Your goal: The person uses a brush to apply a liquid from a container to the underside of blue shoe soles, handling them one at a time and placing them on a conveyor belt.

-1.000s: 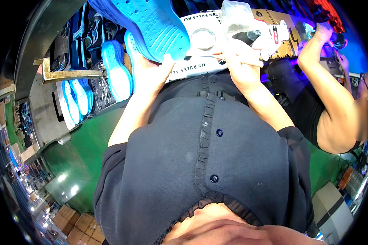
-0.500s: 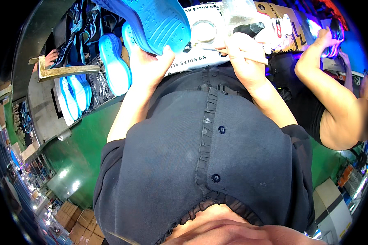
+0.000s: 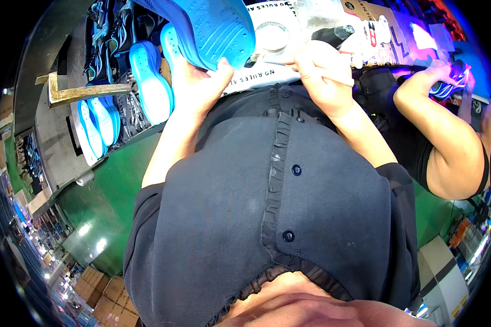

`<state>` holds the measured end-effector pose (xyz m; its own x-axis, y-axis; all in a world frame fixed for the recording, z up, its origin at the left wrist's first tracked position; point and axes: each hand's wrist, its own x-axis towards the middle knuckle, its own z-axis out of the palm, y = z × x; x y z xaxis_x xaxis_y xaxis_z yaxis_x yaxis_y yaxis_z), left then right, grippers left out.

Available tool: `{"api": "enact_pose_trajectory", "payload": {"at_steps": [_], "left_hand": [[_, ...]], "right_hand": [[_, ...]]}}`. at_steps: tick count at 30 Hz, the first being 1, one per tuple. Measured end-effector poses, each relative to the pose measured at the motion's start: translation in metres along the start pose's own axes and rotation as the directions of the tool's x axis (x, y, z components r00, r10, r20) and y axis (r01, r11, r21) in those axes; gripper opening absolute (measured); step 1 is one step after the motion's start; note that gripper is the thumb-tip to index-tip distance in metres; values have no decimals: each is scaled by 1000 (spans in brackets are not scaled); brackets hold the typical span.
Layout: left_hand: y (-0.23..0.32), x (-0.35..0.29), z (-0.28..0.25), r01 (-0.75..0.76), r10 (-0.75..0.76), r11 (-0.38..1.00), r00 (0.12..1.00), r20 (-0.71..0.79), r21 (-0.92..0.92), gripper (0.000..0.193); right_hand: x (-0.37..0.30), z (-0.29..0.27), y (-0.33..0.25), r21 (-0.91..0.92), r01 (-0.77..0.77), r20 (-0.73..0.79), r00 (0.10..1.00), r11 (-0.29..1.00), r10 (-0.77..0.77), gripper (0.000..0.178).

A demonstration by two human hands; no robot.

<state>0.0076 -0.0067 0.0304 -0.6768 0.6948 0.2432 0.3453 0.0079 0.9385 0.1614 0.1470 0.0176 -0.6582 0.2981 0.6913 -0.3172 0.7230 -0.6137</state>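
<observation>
My left hand (image 3: 199, 84) grips a blue shoe sole (image 3: 215, 32) by its near edge, with the thumb on its inner side. My right hand (image 3: 326, 79) is closed round a slim pale-handled tool (image 3: 338, 82). Its thin end points left toward the sole, apart from it; whether that end has bristles is too blurred to tell. Between the hands and beyond them sits a round, shallow clear dish (image 3: 271, 38). A black object (image 3: 333, 36) lies just past my right hand. More blue soles (image 3: 151, 82) lie to the left of my left hand.
A metal bar bracket (image 3: 87, 94) juts out at the left, beside dark shoe uppers (image 3: 109, 43). Printed white sheeting (image 3: 256, 76) and cardboard (image 3: 384, 32) cover the bench. Close on my right, a co-worker's arm (image 3: 436, 125) reaches to a shoe (image 3: 453, 82) under purple light.
My right hand has shifted slightly left and turned, so the tool's thin end now shows. The sole is tilted a little differently. A hand at the far left has left view.
</observation>
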Motion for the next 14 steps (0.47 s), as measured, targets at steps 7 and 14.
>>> {"api": "enact_pose_trajectory", "payload": {"at_steps": [7,14], "left_hand": [[1,0,1,-7,7,1000,1000,4,24,29],[-3,-2,5,-89,93,991,995,-35,96,29]], "right_hand": [[2,-1,2,-59,37,11,999,998,-37,14],[1,3,4,-119,103,73,993,988,-95,10]]}}
